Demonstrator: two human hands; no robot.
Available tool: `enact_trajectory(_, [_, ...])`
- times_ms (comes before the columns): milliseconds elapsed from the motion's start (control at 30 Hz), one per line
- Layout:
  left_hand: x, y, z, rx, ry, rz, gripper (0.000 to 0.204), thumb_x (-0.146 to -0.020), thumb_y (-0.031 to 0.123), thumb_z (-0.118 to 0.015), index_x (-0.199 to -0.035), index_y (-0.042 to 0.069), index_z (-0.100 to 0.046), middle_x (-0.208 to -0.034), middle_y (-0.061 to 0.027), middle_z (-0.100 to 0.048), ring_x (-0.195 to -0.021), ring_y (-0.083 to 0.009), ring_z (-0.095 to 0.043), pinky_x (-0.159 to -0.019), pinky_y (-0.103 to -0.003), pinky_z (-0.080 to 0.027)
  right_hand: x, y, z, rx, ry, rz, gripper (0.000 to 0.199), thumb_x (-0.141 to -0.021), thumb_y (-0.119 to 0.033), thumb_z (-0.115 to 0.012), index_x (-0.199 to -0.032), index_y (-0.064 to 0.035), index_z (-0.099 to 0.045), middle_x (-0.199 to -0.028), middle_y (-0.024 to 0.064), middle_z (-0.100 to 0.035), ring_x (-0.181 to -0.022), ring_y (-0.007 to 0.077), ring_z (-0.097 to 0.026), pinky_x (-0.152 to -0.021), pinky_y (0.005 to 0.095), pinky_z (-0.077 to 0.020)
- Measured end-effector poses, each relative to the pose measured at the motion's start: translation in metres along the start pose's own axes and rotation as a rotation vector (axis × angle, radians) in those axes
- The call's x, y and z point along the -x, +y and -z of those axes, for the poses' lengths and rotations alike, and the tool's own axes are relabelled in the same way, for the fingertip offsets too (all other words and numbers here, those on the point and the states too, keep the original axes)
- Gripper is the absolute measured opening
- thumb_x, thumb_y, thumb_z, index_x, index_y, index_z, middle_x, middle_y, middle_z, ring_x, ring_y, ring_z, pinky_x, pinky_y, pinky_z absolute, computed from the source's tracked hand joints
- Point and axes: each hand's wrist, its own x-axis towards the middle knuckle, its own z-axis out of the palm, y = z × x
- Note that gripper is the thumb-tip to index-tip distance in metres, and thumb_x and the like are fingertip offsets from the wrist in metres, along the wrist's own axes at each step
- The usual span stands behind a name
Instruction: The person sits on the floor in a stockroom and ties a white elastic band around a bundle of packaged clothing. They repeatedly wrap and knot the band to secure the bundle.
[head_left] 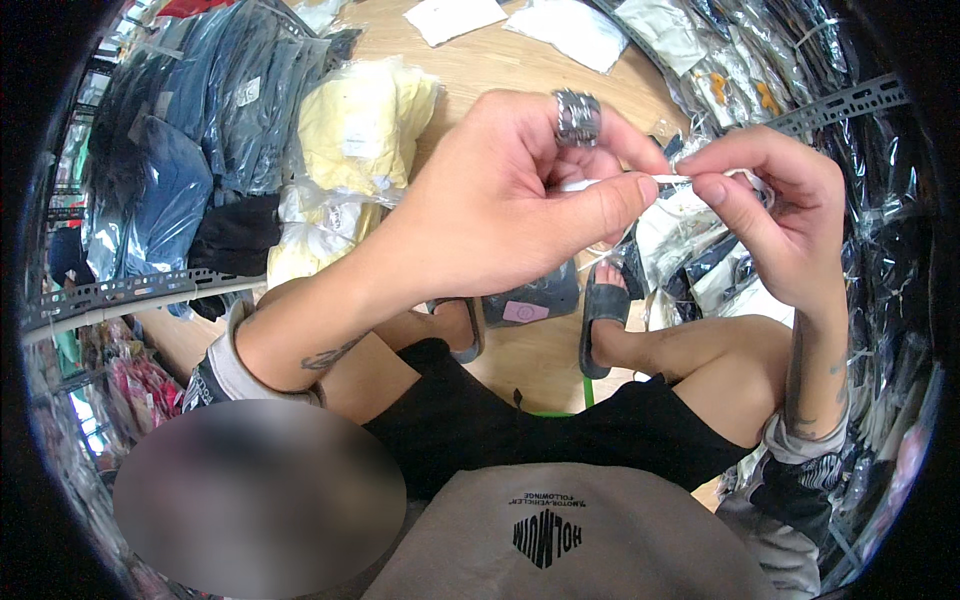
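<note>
A thin white cord point(674, 180) is stretched between my two hands, held up in front of me above the floor. My left hand point(500, 195), with a wide dark ring point(577, 118) on one finger, pinches one side of it between thumb and forefinger. My right hand point(778, 205) pinches the other side, its thumb and forefinger close to the left fingertips. Part of the cord loops by the right fingers, and a loose length dangles below the left thumb. The rest is hidden behind the fingers.
Shelves with bagged dark jeans point(160, 190) stand on the left, more bagged garments point(880, 260) on the right. Yellow bagged clothing point(365, 125) lies beside the left shelf. Between my sandalled feet sits a dark bundle point(540, 295) with a pink label. White packages point(570, 32) lie beyond on the wooden floor.
</note>
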Motion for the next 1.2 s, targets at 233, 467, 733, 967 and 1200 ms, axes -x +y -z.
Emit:
enact_trajectory(233, [0.009, 0.018, 0.007, -0.118, 0.031, -0.047, 0.011, -0.083, 0.003, -0.067, -0.092, -0.001, -0.062, -0.069, 0.0049, -0.058, -0.062, -0.0001, -0.051, -0.056, -0.013, -0.038, 0.004, -0.009, 0.004, -0.034, -0.001, -0.121, 0.013, -0.078, 0.002, -0.07, -0.09, 0.0012, -0.067, -0.078, 0.002, -0.065, -0.053, -0.0054, -0.038, -0.044, 0.0118, -0.0234])
enact_trajectory(467, [-0.004, 0.006, 0.035, -0.563, 0.132, -0.324, 0.007, -0.084, 0.001, -0.062, -0.091, 0.001, -0.062, -0.078, 0.0037, -0.058, -0.067, 0.0007, -0.049, -0.058, -0.014, -0.037, 0.001, -0.004, 0.002, 0.026, 0.056, -0.196, 0.014, -0.084, -0.001, -0.065, -0.097, 0.0023, -0.066, -0.089, 0.0058, -0.067, -0.083, 0.0055, -0.062, -0.062, 0.0142, -0.0464])
enact_trajectory(733, [-0.007, -0.038, 0.23, -1.334, 0.609, 0.15, 0.033, -0.086, 0.031, -0.057, -0.088, 0.0, -0.067, -0.065, -0.0045, -0.06, -0.065, -0.0088, -0.054, -0.06, -0.027, -0.043, 0.009, 0.057, 0.069, 0.028, 0.522, -0.523, 0.037, -0.091, -0.036, -0.058, -0.11, -0.0046, -0.065, -0.065, -0.0071, -0.046, -0.057, 0.0024, -0.033, -0.054, 0.0198, -0.0289])
enact_trajectory(967, [0.046, -0.08, 0.276, -1.213, 0.726, 0.324, 0.046, -0.079, 0.041, -0.056, -0.085, -0.003, -0.067, -0.075, -0.0261, -0.063, -0.074, -0.0369, -0.065, -0.069, -0.04, -0.049, 0.04, 0.114, 0.1, 0.115, 0.433, -0.779, 0.039, -0.091, -0.038, -0.058, -0.115, -0.009, -0.061, -0.059, -0.0099, -0.03, -0.052, 0.0024, -0.027, -0.049, 0.0211, -0.0238])
enact_trajectory(1200, [0.074, -0.089, 0.31, -1.648, 0.681, 0.75, 0.047, -0.08, 0.038, -0.056, -0.117, 0.008, -0.061, -0.108, -0.0291, -0.059, -0.106, -0.0365, -0.057, -0.089, -0.039, -0.045, 0.031, 0.081, 0.066, -0.333, -0.15, -0.521, 0.043, -0.09, -0.025, -0.059, -0.13, -0.0103, -0.05, -0.072, -0.0094, -0.046, -0.061, -0.001, -0.04, -0.053, 0.0156, -0.0321])
